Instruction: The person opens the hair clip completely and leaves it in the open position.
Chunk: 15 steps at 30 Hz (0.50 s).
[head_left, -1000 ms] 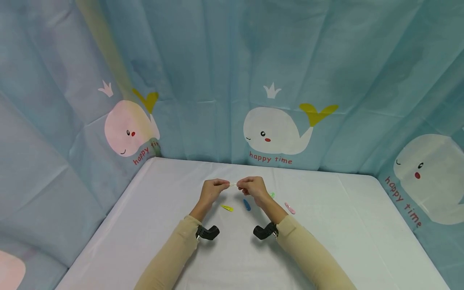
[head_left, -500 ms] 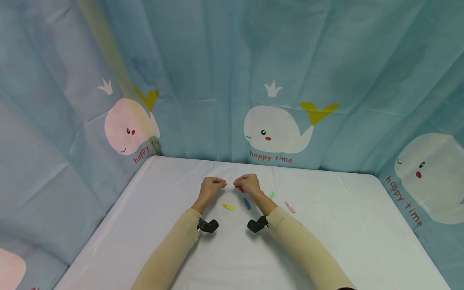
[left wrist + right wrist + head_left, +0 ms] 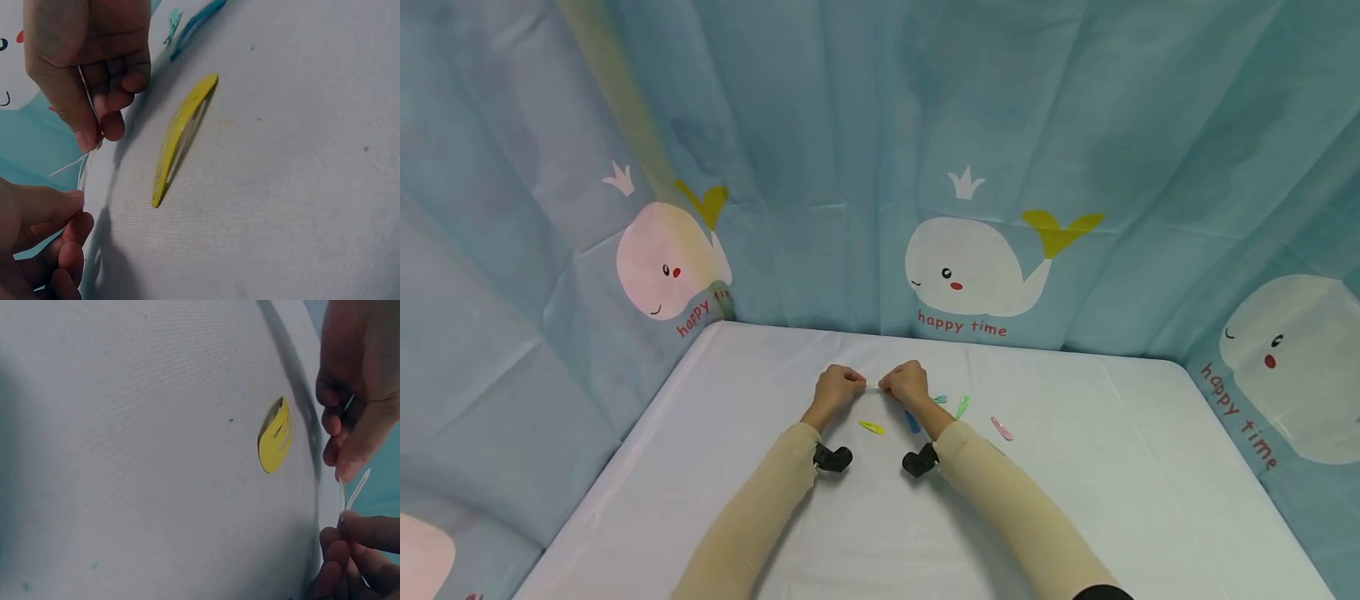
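Left hand (image 3: 837,388) and right hand (image 3: 905,383) each pinch an end of a pale hair clip (image 3: 84,147), fingers curled, seemingly to snap it; it hangs above the bench (image 3: 1075,500). A yellow hair clip (image 3: 872,427) lies near.

Yellow clip (image 3: 871,427); blue clip (image 3: 912,422); green clip (image 3: 962,407); pink clip (image 3: 1001,428); white table (image 3: 1120,467); teal whale-printed curtain (image 3: 880,150).

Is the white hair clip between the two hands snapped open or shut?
Open, it seems: in the wrist views the white hair clip splits into two thin prongs that spread apart between the left hand and right hand.
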Tool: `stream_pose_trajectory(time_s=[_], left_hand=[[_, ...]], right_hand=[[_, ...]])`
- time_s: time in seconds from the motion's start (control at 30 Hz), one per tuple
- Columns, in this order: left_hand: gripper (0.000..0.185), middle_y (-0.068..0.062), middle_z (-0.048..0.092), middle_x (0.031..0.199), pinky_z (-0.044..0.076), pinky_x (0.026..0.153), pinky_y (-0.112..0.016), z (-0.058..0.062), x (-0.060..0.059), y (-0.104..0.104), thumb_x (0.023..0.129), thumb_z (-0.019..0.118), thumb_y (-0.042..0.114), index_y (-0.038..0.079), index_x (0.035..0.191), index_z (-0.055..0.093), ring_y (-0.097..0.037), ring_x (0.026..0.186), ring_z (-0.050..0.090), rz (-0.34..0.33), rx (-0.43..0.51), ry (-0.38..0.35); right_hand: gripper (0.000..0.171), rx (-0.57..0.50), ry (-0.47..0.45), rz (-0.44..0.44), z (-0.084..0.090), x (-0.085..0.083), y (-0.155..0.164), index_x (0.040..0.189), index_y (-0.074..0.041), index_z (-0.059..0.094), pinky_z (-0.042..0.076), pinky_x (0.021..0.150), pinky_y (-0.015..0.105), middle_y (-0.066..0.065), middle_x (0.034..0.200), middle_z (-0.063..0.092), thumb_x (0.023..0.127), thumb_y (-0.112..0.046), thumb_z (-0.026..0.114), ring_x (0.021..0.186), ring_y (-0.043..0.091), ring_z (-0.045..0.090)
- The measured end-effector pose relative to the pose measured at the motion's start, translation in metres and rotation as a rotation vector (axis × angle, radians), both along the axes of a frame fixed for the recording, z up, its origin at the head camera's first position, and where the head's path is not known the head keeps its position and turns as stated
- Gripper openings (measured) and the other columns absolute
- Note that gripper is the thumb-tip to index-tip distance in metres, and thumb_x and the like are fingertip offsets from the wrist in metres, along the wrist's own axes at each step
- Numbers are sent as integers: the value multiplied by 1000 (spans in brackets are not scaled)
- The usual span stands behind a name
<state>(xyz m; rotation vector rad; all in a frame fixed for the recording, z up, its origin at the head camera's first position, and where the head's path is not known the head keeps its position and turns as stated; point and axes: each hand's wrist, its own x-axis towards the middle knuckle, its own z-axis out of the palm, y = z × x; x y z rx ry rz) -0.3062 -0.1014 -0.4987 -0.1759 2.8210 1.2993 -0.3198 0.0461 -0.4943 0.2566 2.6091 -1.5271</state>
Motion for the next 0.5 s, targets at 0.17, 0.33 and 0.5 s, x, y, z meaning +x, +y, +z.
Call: stream_pose_trajectory(time_s=[0.17,0.33,0.5], left_hand=[[11,-10,73,91,48,72,-33,-5,-2,3,88,70,15,5,88,76,-22,82,63,0,-40,3],[9,-9,73,89,49,74,-36,-9,-2,6,88,70,13,6,87,75,-22,81,64,16,-42,25],[9,-9,73,88,50,74,-36,-10,-4,8,89,69,12,6,87,75,-22,80,64,16,-66,54]], right_hand=[[6,41,16,5,-3,-1,-1,73,1,75,41,48,21,8,62,69,75,-4,76,52,11,54],[6,102,51,15,-4,1,-2,73,1,75,40,48,21,9,67,71,75,-5,76,54,12,54],[7,140,66,29,-3,1,-2,71,0,74,41,49,22,9,69,71,75,-6,77,57,14,55]])
